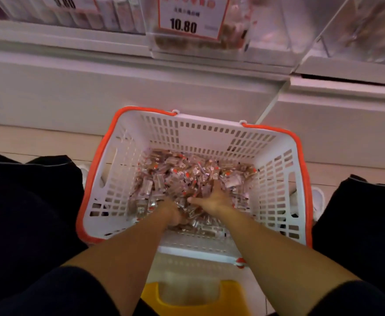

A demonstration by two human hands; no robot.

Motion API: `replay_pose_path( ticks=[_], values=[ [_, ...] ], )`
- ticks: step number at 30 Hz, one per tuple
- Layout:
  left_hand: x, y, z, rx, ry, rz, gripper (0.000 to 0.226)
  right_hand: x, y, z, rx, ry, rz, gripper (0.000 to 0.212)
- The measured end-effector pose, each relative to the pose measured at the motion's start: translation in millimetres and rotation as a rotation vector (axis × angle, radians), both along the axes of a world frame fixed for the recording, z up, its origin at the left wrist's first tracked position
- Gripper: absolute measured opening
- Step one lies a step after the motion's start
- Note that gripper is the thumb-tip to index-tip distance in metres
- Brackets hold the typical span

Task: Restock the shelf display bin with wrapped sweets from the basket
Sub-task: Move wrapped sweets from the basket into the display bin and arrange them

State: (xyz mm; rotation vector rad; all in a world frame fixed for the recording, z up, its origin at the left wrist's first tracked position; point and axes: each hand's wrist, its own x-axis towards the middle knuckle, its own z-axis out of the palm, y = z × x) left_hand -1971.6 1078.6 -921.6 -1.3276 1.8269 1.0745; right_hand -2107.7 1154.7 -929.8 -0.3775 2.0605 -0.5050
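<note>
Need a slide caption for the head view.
Both hands scoop wrapped brown sweets from a white slotted orange-rimmed plastic basket.

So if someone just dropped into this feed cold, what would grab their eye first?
Most likely the white basket with its orange rim, in the middle on the floor, its bottom covered in wrapped sweets. Both hands are down in that pile: the left hand dug in, the right hand spread over it. Above, a price tag reading 10.80 hangs on the clear display bin.

Head cam, steeply down, close.
</note>
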Motion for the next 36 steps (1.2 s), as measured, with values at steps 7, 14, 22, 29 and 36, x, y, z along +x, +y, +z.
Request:
replay_pose_path(
  ticks=[7, 14, 22, 29, 36],
  values=[
    [-11, 0, -25, 0.062, 0.319, 0.474, 0.016, 2, -2, -16, -0.077, 0.190, -0.097, 0.067],
    [-22, 2, -17, 0.243, 0.267, 0.633, 0.056, -17, 4, -10, -0.128, -0.073, -0.298, 0.026],
    [-21, 3, -6, -0.072, 0.317, 0.205, 0.041, -11, 25, -1, -0.187, -0.421, -0.492, 0.026],
    [-16, 4, 14, -0.279, 0.315, 0.322, 0.016, -14, 29, 15, -0.148, -0.243, -0.394, 0.023],
    [-8, -7, 27, -0.179, 0.642, 0.682, 0.010, -28, 20, 46, -0.303, -0.317, -0.544, 0.058]
  ],
)
